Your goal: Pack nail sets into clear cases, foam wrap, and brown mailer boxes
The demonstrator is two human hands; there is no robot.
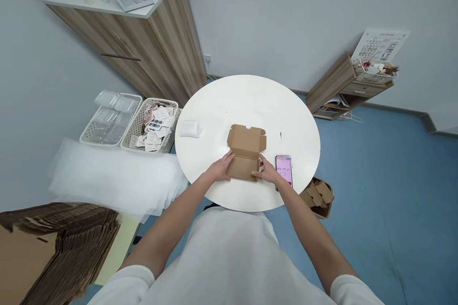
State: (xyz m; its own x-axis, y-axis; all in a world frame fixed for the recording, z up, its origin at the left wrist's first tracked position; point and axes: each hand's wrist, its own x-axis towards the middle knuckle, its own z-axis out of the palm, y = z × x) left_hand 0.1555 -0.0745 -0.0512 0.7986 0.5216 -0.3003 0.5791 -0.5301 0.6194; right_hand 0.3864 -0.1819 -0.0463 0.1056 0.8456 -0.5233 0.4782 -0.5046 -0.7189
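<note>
A small brown cardboard mailer box [243, 167] lies on the round white table [250, 95] in front of me, its lid and side flaps folded open away from my body. My left hand [222, 167] grips the box's left side, fingers along the edge. On the opposite side, my right hand [266, 170] holds the right wall, with the thumb over the inside and the fingers outside. A white wrapped packet [189, 128] rests on the table's left part. Close to my right hand lies a phone [284, 169] with a timer on its pink screen.
White baskets hold clear plastic packs [114, 114] and printed cards [157, 126] at the left. Nearer are translucent sheets [114, 176] and stacked flat cardboard [82, 243]. A bin with folded boxes [318, 195] stands on the floor right of the table.
</note>
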